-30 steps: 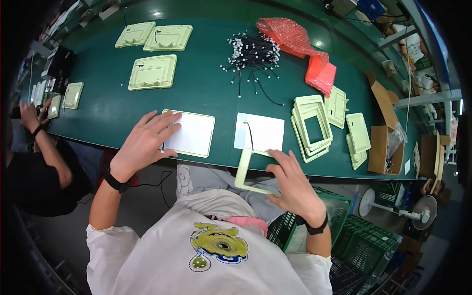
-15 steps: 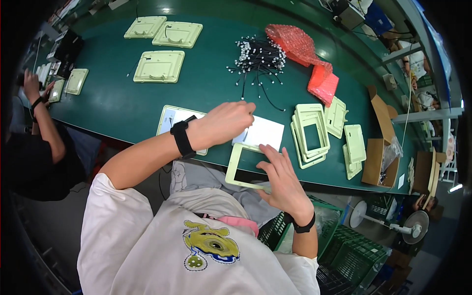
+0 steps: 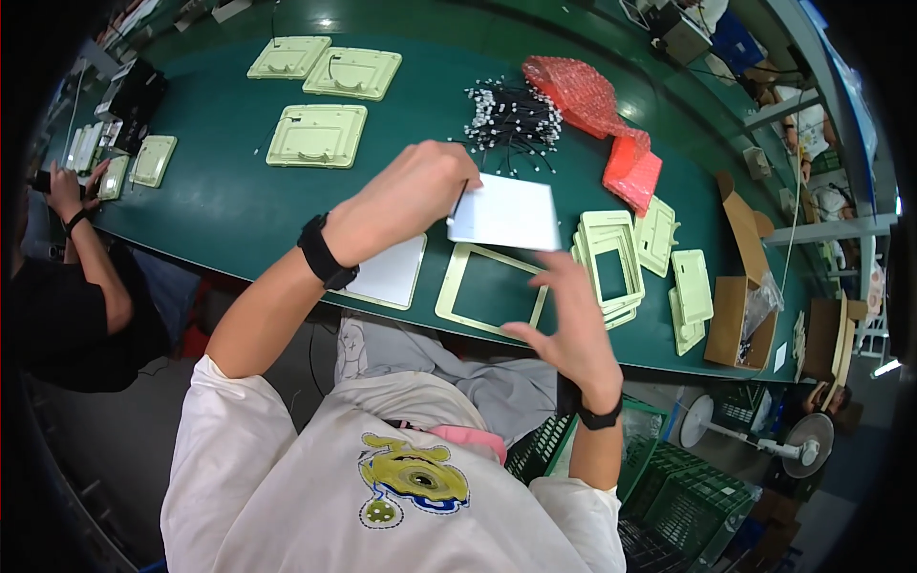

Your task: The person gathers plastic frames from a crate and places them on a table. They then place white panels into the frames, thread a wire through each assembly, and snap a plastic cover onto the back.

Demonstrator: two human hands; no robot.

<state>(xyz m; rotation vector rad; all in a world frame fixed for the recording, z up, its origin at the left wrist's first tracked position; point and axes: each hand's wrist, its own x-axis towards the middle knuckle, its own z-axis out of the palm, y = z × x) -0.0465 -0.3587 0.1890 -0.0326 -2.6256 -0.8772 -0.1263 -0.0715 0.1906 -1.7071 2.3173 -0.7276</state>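
Observation:
My left hand (image 3: 409, 199) is closed on the left edge of a flat white panel (image 3: 506, 212), raised over the table. A dark strip shows along the edge by its fingers. My right hand (image 3: 578, 325) has thumb and fingers apart; its blurred fingertips are at the panel's lower right corner, and whether they touch cannot be told. Below the panel, a pale green rectangular frame (image 3: 447, 294) lies flat near the table's front edge. Partly covered by my left forearm, a second white panel (image 3: 390, 271) lies in a pale green surround.
Black cables with white connectors (image 3: 516, 116) are heaped beyond the panel, beside red bubble wrap (image 3: 578, 91). Stacked pale green frames (image 3: 585, 272) stand right, before a cardboard box (image 3: 735, 320). Pale green housings (image 3: 317, 136) lie far left. A co-worker's arm (image 3: 100, 258) is at left.
The white panel has been lifted off the table by my left hand. My right hand has let go of the pale green frame, which now lies flat, and moved toward the panel's corner.

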